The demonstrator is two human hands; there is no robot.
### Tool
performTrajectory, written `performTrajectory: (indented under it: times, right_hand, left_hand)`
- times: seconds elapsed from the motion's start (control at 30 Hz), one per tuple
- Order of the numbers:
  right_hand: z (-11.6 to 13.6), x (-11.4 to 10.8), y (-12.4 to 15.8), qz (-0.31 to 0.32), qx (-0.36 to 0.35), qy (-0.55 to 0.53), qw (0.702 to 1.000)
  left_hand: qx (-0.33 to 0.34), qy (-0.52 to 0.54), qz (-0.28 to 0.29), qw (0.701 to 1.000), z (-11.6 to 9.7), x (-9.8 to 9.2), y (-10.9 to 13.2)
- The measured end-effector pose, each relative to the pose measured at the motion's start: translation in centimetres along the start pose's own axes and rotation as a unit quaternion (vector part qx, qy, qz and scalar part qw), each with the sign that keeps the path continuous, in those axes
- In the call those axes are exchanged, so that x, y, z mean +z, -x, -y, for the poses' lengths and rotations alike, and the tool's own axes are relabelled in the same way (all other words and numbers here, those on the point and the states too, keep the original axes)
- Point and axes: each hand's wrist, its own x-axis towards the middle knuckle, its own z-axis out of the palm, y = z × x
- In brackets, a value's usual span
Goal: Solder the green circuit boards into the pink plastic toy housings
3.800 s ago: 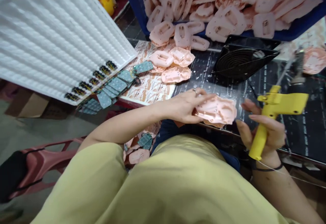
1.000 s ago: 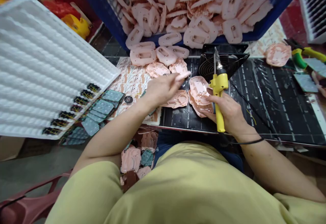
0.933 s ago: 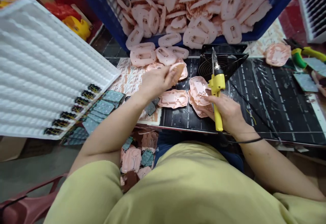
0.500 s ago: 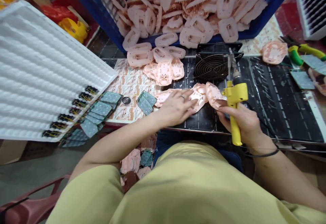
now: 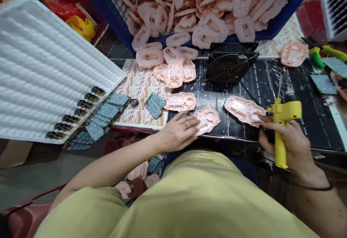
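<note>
My left hand (image 5: pixel 180 131) lies flat at the table's front edge, fingers stretched out over the left end of a pink plastic shell (image 5: pixel 209 119), its ribbed inside up. My right hand (image 5: pixel 294 142) is wrapped round the handle of a yellow soldering gun (image 5: pixel 287 111), whose metal tip points up and away. The fingertips of that hand also touch the right end of a second pink shell (image 5: pixel 242 109) lying on the black mat. A third pink shell (image 5: pixel 181 102) rests just beyond my left fingers.
A blue crate (image 5: pixel 284 26) full of pink shells stands behind a black fan (image 5: pixel 230 66). Green circuit boards (image 5: pixel 155 105) and a small round black part (image 5: pixel 134 102) lie left. A white foam tray (image 5: pixel 59 72) leans farther left. Yellow-green pliers (image 5: pixel 317 57) lie at right.
My right hand has moved right with the soldering gun, and one shell has slid right with it. My left hand has drawn back toward me with another shell, so the shells now lie apart.
</note>
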Motion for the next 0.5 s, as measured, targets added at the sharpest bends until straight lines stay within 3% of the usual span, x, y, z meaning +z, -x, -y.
performTrajectory:
  times: [0.2, 0.37, 0.5]
  right_hand:
    - [0.1, 2.3, -0.7, -0.031, 0.048, -0.033, 0.998]
    - [0.1, 2.7, -1.2, -0.013, 0.07, -0.024, 0.997]
    - [0.2, 1.6, -1.0, 0.006, 0.038, -0.054, 0.998]
  left_hand:
    - [-0.136, 0.001, -0.018, 0.991, 2.0, -0.5, 1.9]
    - [-0.17, -0.013, 0.07, 0.983, 1.1, 1.3, -0.1]
    - [-0.238, -0.039, 0.052, 0.969, 2.0, 2.2, -2.7]
